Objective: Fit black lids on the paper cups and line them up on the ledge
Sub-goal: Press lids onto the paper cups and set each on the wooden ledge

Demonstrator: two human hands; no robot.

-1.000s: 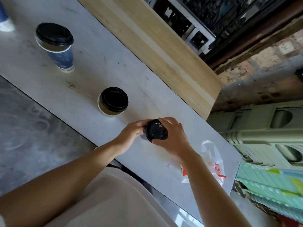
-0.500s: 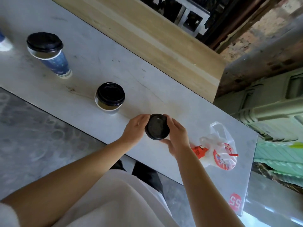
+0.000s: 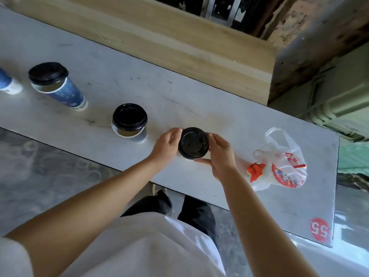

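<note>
Fingers (image 3: 176, 133) of the left hand (image 3: 167, 145) curl round the left rim of a round black plastic lid (image 3: 193, 142), thumb and fingertips pressed to its edge. On the opposite side the right hand (image 3: 220, 154) grips the same lid: its fingers (image 3: 215, 138) wrap the right rim and its thumb lies against the near edge. The lid faces straight up at the camera and hides whatever is under it, so the cup below cannot be seen. Both bare forearms reach forward from the bottom of the view and converge on the lid, wrists slightly bent inward, over the near half of the pale grey stone ledge (image 3: 199, 92).

To the left, well apart from the hands, a short paper cup (image 3: 129, 134) stands upright on the ledge with a black lid already seated. Further left stands a tall blue paper cup (image 3: 68, 94), also lidded in black, and at the frame's left edge only part of another blue cup (image 3: 7, 82) shows.

Right of the hands a thin clear plastic bag with red print (image 3: 279, 166) lies crumpled on the ledge, and a round red sticker reading 55 (image 3: 319, 228) sits near the ledge's near right corner. A light wooden beam (image 3: 179, 41) runs along the far side.
</note>
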